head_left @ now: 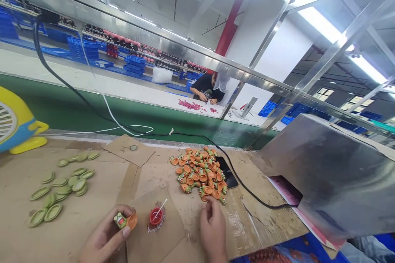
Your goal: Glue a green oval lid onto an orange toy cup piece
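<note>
1 orange-and-green figurine [125, 220] is pinched in the left hand [106, 230], left of the red pot [151, 218]; right of it, the right hand [212, 225], grip unclear, seemingly picks at the figurine pile [199, 172], calling for fingertip precision.

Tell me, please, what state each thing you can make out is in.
Pile of figures, heaped loosely.
Left hand, closed on a small figure.
Right hand, at the pile's edge; grip unclear.
Green oval pieces, scattered, some touching.
Red cup, open.
White stick, leaning in the cup.
Phone, lying flat, partly hidden.
Black cable, lying uncoiled.
Ceiling light, lit.
</note>
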`<action>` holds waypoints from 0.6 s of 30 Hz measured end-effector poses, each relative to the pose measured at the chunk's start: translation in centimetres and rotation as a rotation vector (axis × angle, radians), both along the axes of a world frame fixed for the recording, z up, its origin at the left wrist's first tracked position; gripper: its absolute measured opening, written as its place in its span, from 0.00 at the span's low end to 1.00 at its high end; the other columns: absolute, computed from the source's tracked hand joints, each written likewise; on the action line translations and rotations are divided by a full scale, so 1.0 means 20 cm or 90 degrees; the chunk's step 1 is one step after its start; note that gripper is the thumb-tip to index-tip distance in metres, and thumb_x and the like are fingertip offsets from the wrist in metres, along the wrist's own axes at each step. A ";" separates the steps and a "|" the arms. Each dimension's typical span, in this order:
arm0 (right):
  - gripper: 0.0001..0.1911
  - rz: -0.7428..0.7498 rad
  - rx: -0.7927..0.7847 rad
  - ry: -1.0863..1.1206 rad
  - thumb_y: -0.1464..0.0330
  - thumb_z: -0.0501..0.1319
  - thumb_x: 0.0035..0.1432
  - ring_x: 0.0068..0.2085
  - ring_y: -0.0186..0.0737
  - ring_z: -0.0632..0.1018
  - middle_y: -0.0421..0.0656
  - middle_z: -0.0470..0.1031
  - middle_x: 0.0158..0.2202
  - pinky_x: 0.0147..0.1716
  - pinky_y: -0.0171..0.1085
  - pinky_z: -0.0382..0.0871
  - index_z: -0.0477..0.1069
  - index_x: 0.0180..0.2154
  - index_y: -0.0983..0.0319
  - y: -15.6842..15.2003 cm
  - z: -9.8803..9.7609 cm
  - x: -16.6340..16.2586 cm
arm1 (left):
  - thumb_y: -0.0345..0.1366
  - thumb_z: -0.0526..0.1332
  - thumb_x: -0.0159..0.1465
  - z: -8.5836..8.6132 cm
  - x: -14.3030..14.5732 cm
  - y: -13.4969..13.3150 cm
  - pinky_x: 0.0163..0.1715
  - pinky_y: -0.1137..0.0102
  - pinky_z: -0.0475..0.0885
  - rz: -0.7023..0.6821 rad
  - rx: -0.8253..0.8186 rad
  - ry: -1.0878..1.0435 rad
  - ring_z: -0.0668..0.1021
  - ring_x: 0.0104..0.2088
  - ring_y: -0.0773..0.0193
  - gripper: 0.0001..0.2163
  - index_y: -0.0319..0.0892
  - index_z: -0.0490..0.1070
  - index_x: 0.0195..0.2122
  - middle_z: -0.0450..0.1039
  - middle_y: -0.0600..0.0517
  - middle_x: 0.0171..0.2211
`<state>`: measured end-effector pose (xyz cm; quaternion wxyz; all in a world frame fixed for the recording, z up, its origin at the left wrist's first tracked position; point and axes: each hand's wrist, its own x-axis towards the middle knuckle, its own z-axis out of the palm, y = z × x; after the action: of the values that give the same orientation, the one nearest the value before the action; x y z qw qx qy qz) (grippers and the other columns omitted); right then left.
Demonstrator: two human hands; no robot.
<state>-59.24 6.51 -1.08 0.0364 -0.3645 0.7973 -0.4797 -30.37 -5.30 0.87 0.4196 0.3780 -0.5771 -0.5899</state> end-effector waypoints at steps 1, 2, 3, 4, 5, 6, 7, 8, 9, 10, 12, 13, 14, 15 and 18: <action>0.20 0.011 0.012 0.014 0.58 0.54 0.66 0.43 0.52 0.81 0.53 0.80 0.43 0.43 0.44 0.75 0.75 0.49 0.64 0.00 -0.01 0.01 | 0.60 0.68 0.60 0.01 0.00 0.01 0.44 0.68 0.70 0.005 -0.001 0.004 0.74 0.44 0.52 0.21 0.47 0.74 0.38 0.75 0.50 0.38; 0.20 0.023 0.026 0.030 0.59 0.53 0.67 0.44 0.53 0.81 0.54 0.80 0.44 0.44 0.45 0.75 0.75 0.49 0.64 -0.01 -0.01 0.01 | 0.60 0.68 0.61 0.02 0.00 0.01 0.45 0.68 0.69 0.014 -0.001 0.009 0.73 0.44 0.52 0.21 0.47 0.74 0.38 0.74 0.50 0.39; 0.20 0.035 0.038 0.045 0.59 0.53 0.67 0.45 0.53 0.81 0.54 0.80 0.44 0.44 0.46 0.75 0.75 0.50 0.64 -0.01 -0.02 0.01 | 0.59 0.68 0.61 0.02 0.00 0.02 0.45 0.68 0.69 0.026 0.002 0.015 0.73 0.45 0.52 0.20 0.47 0.74 0.39 0.74 0.51 0.39; 0.20 0.045 0.047 0.059 0.59 0.52 0.67 0.45 0.53 0.82 0.54 0.80 0.45 0.45 0.46 0.76 0.75 0.50 0.64 -0.01 -0.03 0.01 | 0.59 0.69 0.61 0.03 0.00 0.03 0.46 0.69 0.68 0.034 0.003 0.023 0.73 0.45 0.53 0.20 0.47 0.74 0.39 0.74 0.51 0.39; 0.21 0.053 0.051 0.073 0.59 0.52 0.67 0.45 0.53 0.82 0.54 0.81 0.45 0.45 0.46 0.76 0.75 0.51 0.64 0.00 -0.04 0.01 | 0.59 0.69 0.61 0.03 0.00 0.03 0.45 0.68 0.68 0.028 -0.002 0.032 0.73 0.45 0.53 0.20 0.47 0.74 0.39 0.74 0.50 0.39; 0.21 0.058 0.053 0.089 0.59 0.52 0.67 0.44 0.53 0.82 0.55 0.81 0.45 0.44 0.46 0.77 0.75 0.51 0.65 0.00 -0.05 0.01 | 0.59 0.69 0.61 0.03 0.00 0.03 0.44 0.68 0.68 0.014 -0.009 0.041 0.73 0.43 0.53 0.20 0.46 0.74 0.39 0.73 0.50 0.38; 0.21 0.063 0.055 0.106 0.59 0.53 0.67 0.43 0.53 0.83 0.55 0.81 0.45 0.43 0.47 0.77 0.75 0.51 0.65 0.00 -0.07 0.00 | 0.59 0.69 0.62 0.03 0.01 0.03 0.43 0.68 0.69 -0.004 -0.018 0.047 0.73 0.42 0.53 0.21 0.45 0.74 0.39 0.73 0.50 0.37; 0.21 0.071 0.057 0.122 0.59 0.53 0.66 0.43 0.53 0.83 0.55 0.81 0.45 0.43 0.47 0.78 0.75 0.50 0.65 0.00 -0.08 -0.01 | 0.59 0.68 0.62 0.03 0.01 0.03 0.42 0.67 0.69 -0.021 -0.025 0.049 0.73 0.41 0.54 0.21 0.45 0.74 0.39 0.72 0.49 0.37; 0.21 0.082 0.059 0.138 0.59 0.54 0.66 0.44 0.54 0.83 0.55 0.81 0.46 0.44 0.47 0.78 0.75 0.50 0.64 0.00 -0.10 -0.02 | 0.58 0.67 0.63 0.02 0.02 0.02 0.42 0.67 0.69 -0.031 -0.031 0.047 0.73 0.41 0.54 0.21 0.44 0.74 0.39 0.72 0.49 0.37; 0.20 0.093 0.060 0.151 0.59 0.54 0.66 0.45 0.54 0.83 0.56 0.81 0.47 0.45 0.48 0.78 0.75 0.50 0.64 0.00 -0.11 -0.03 | 0.58 0.66 0.64 0.01 0.02 0.01 0.41 0.67 0.69 -0.037 -0.034 0.042 0.73 0.41 0.54 0.21 0.44 0.74 0.40 0.72 0.49 0.38; 0.20 0.109 0.068 0.172 0.60 0.53 0.67 0.46 0.54 0.83 0.56 0.81 0.48 0.46 0.48 0.79 0.75 0.51 0.64 0.00 -0.12 -0.03 | 0.58 0.66 0.65 0.00 0.03 0.00 0.42 0.67 0.69 -0.038 -0.032 0.030 0.73 0.42 0.54 0.20 0.44 0.74 0.41 0.72 0.48 0.39; 0.20 0.109 0.073 0.179 0.60 0.53 0.67 0.46 0.54 0.83 0.55 0.81 0.48 0.46 0.49 0.79 0.75 0.51 0.65 0.00 -0.13 -0.03 | 0.58 0.66 0.65 0.00 0.03 0.00 0.43 0.66 0.69 -0.042 -0.030 0.024 0.73 0.42 0.54 0.20 0.44 0.73 0.41 0.72 0.48 0.39; 0.20 0.105 0.076 0.187 0.60 0.53 0.68 0.46 0.54 0.83 0.56 0.81 0.48 0.46 0.49 0.79 0.74 0.51 0.65 0.00 -0.13 -0.03 | 0.58 0.66 0.64 0.00 0.03 0.00 0.42 0.67 0.69 -0.046 -0.029 0.019 0.73 0.42 0.54 0.21 0.44 0.74 0.41 0.72 0.48 0.39; 0.20 0.100 0.078 0.195 0.61 0.52 0.69 0.47 0.55 0.83 0.56 0.81 0.48 0.47 0.50 0.79 0.74 0.52 0.65 0.00 -0.12 -0.02 | 0.59 0.66 0.64 0.00 0.03 0.00 0.42 0.67 0.70 -0.046 -0.027 0.015 0.73 0.43 0.53 0.21 0.44 0.74 0.40 0.72 0.48 0.39; 0.20 0.098 0.090 0.220 0.64 0.51 0.70 0.53 0.56 0.80 0.56 0.79 0.52 0.53 0.52 0.77 0.74 0.54 0.66 0.00 -0.10 0.02 | 0.60 0.69 0.61 0.04 0.01 0.02 0.45 0.67 0.70 -0.007 -0.007 0.014 0.73 0.47 0.50 0.22 0.45 0.75 0.39 0.74 0.48 0.41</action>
<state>-58.91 6.55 -3.07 -0.0388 -0.4976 0.7932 -0.3490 -30.11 -4.96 1.76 0.4248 0.3661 -0.5775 -0.5934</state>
